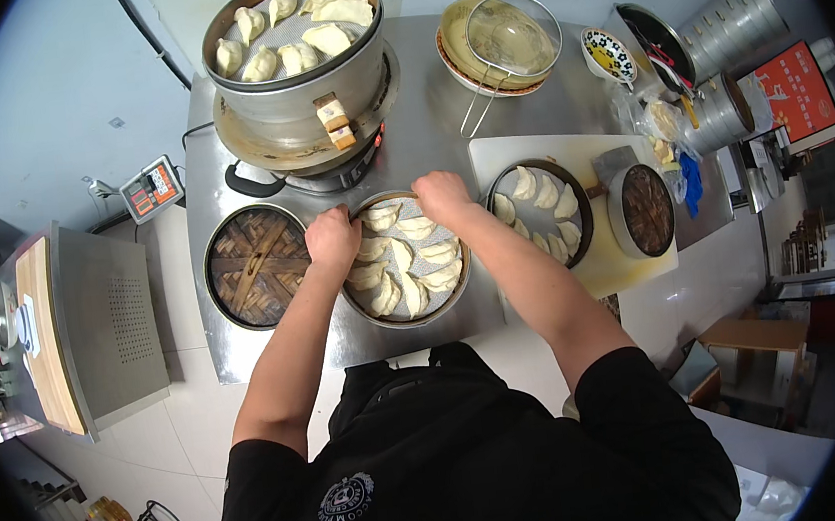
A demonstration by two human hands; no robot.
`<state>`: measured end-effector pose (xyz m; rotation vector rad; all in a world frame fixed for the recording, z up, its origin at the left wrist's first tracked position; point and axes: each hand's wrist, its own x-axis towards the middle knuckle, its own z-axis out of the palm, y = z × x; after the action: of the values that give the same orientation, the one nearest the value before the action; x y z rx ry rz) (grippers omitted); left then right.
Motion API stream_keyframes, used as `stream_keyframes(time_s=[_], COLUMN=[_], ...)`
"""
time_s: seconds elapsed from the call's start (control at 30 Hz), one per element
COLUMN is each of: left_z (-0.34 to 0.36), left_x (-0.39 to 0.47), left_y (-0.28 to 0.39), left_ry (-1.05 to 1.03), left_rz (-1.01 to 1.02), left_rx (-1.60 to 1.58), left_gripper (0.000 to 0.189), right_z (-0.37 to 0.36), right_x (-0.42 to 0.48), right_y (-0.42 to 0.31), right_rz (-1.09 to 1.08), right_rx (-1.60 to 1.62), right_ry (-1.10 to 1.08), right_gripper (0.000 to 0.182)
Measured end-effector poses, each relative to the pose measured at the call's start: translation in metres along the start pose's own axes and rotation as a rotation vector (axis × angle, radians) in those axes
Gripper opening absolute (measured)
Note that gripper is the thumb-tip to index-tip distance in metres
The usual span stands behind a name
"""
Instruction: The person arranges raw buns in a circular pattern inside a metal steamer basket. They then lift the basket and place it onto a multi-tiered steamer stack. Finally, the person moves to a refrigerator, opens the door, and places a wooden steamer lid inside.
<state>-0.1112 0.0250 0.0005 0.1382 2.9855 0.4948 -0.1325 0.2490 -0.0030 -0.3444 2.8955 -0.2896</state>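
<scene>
My left hand [335,238] grips the left rim of a round metal steamer basket [410,324] on the steel table. My right hand [443,196] holds the same basket at its upper right rim. Inside, several pleated dumplings [402,254] lie on a mesh liner. Left of my left hand rests a round steamer lid with a woven bamboo top [256,265]. To the right of my right forearm, another steamer basket [586,222] with several dumplings [547,194] stands on a white cutting board [615,272], partly hidden by the arm.
Beyond the basket, a tall steamer [275,108] with dumplings sits over a black-handled pot [255,182]. A wire strainer [514,34] lies across bowls [451,24]. A cleaver [613,164] and a bamboo-topped round container [646,212] occupy the board. A digital scale [152,189] stands left.
</scene>
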Motion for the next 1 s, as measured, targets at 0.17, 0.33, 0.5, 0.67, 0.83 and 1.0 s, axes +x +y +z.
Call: stream_keyframes(time_s=[0.17,0.33,0.5,0.67,0.83,1.0], left_z=[-0.001,-0.008,-0.003,0.003,0.006,-0.002], left_x=[0.003,0.005,0.008,0.009,0.008,0.005], left_y=[-0.001,0.006,0.005,0.002,0.001,-0.007], left_ry=[-0.051,-0.094,-0.113,-0.088,-0.055,-0.057], left_rz=[-0.023,-0.049,-0.05,-0.045,-0.032,0.026], left_rx=[0.046,0.078,0.077,0.07,0.071,0.015], left_gripper=[0.025,0.018,0.021,0.021,0.021,0.026], right_z=[-0.024,-0.036,-0.019,-0.018,-0.026,-0.025], right_x=[-0.014,-0.035,-0.039,-0.04,-0.042,-0.044], right_y=[0.005,0.01,0.007,0.006,0.0,-0.002], right_rz=[0.134,0.241,0.291,0.299,0.292,0.302], right_rx=[0.22,0.021,0.022,0.033,0.019,0.011], right_ry=[-0.05,-0.261,-0.22,-0.176,-0.179,-0.193], right_gripper=[0.015,0.02,0.019,0.018,0.019,0.02])
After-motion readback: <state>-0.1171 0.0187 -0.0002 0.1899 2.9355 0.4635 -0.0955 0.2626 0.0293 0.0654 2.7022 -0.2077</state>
